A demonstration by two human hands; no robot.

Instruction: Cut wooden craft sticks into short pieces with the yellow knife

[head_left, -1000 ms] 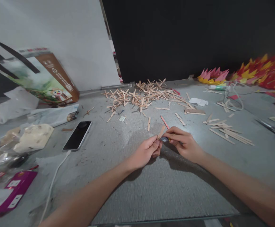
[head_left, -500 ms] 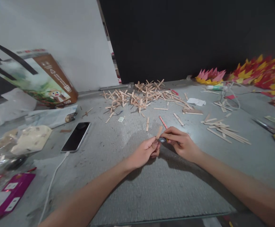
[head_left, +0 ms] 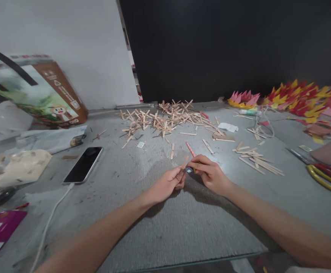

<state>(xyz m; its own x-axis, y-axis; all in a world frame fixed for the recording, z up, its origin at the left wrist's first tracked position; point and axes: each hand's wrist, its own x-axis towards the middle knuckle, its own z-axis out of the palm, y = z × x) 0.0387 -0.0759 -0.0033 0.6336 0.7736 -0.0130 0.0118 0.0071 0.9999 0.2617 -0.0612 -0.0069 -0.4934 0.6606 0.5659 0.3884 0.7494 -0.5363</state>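
Observation:
My left hand (head_left: 169, 182) is closed, its fingers pinching a wooden craft stick (head_left: 184, 162) that points up and away. Close beside it, my right hand (head_left: 212, 175) is also closed, around a thin pencil-like rod with red and white stripes (head_left: 190, 148), whose far end sticks out above the fingers. Between the two hands shows a small dark flat piece with a pale patch (head_left: 188, 170); what it is I cannot make out. Ahead of the hands, a single craft stick (head_left: 172, 151) lies on the grey table (head_left: 154, 231).
Crossed craft sticks (head_left: 159, 119) are heaped at the back. Loose sticks (head_left: 258, 161) lie right, near yellow-handled scissors (head_left: 325, 180) and red, yellow and pink pointed paper pieces (head_left: 296, 98). On the left are a charging phone (head_left: 83, 165), a printed bag (head_left: 46, 94) and a purple packet (head_left: 4, 231).
The view has turned a little to the right, so things appear shifted left. Both hands keep their hold and stay close together, with little change between them.

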